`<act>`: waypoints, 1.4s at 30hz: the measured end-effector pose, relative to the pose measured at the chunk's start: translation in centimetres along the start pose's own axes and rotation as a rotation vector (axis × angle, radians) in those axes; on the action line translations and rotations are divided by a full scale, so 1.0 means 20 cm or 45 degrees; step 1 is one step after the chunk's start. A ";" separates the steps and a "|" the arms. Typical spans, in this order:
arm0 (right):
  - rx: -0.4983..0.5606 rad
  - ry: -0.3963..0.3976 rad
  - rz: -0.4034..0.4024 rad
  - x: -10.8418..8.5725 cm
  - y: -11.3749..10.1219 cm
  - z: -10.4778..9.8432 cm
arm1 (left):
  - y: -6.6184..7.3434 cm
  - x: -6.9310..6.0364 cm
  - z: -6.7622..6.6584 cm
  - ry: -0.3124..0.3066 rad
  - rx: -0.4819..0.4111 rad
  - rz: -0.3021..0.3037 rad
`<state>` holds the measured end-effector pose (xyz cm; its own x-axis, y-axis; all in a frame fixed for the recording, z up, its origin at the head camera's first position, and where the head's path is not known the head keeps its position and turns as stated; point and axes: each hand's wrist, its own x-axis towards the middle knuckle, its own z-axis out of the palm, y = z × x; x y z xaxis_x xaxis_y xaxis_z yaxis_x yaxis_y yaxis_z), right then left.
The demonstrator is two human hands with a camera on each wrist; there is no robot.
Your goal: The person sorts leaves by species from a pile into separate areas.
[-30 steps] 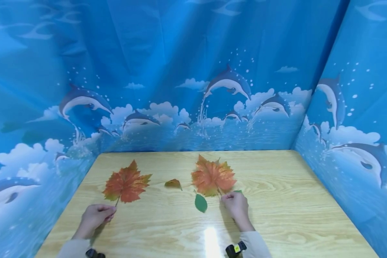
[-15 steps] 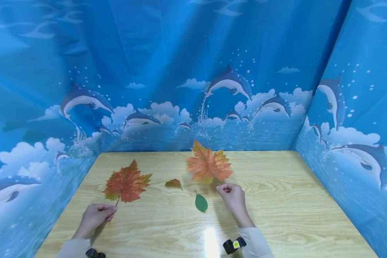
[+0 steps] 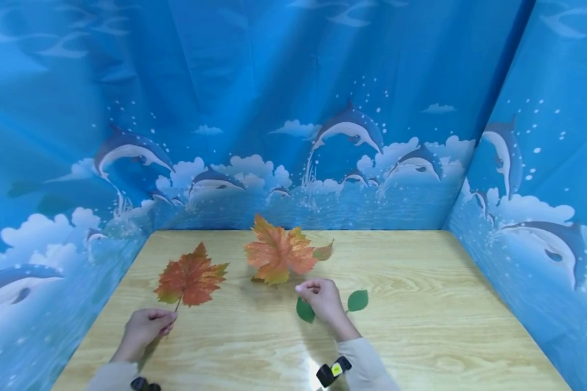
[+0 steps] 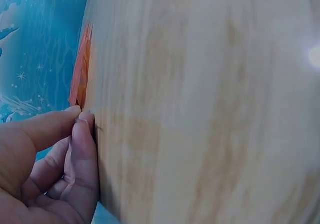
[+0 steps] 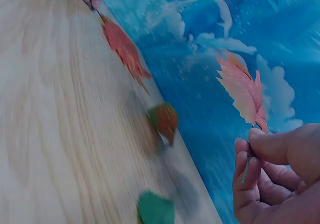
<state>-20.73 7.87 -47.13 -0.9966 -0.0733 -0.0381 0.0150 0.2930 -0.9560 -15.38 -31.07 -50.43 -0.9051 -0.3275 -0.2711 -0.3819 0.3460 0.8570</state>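
My left hand (image 3: 149, 328) pinches the stem of a red-orange maple leaf (image 3: 191, 276) that lies at the left of the table. In the left wrist view this leaf (image 4: 81, 72) shows edge-on beyond the thumb and fingertips. A second, lighter orange maple leaf (image 3: 279, 252) hangs above the table, its stem pinched between thumb and fingers of my right hand (image 3: 323, 298). The right wrist view shows that leaf (image 5: 245, 92) upright, with its stem end below the fingers. Beneath it, a small brown-green leaf (image 3: 257, 280) is mostly hidden in the head view.
One green leaf (image 3: 304, 311) lies partly behind my right hand. Another green leaf (image 3: 357, 300) is right of the wrist, and a small reddish-green leaf (image 3: 324, 251) lies farther back. Blue dolphin-print curtains (image 3: 225, 136) border the wooden table (image 3: 430, 304).
My right hand has lifted the lighter maple leaf and carried it left, over the small brown-green leaf. The reddish-green leaf and the right green leaf now show more. My left hand stays put.
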 end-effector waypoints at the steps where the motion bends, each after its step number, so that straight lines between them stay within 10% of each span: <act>1: 0.010 -0.015 -0.002 0.00 -0.01 0.02 | 0.00 0.00 0.00 -0.003 -0.006 0.002; 28: -0.055 -0.241 -0.099 0.07 -0.14 0.63 | 0.02 0.00 0.00 -0.022 -0.062 -0.050; 42: -0.257 -0.007 -0.148 0.03 -0.05 0.77 | 0.01 -0.02 -0.01 -0.010 -0.053 -0.023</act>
<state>-20.01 -7.25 -50.66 -0.9902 -0.1227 0.0669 -0.1171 0.4673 -0.8763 -15.11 -31.00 -50.17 -0.8996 -0.3265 -0.2901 -0.3904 0.3033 0.8693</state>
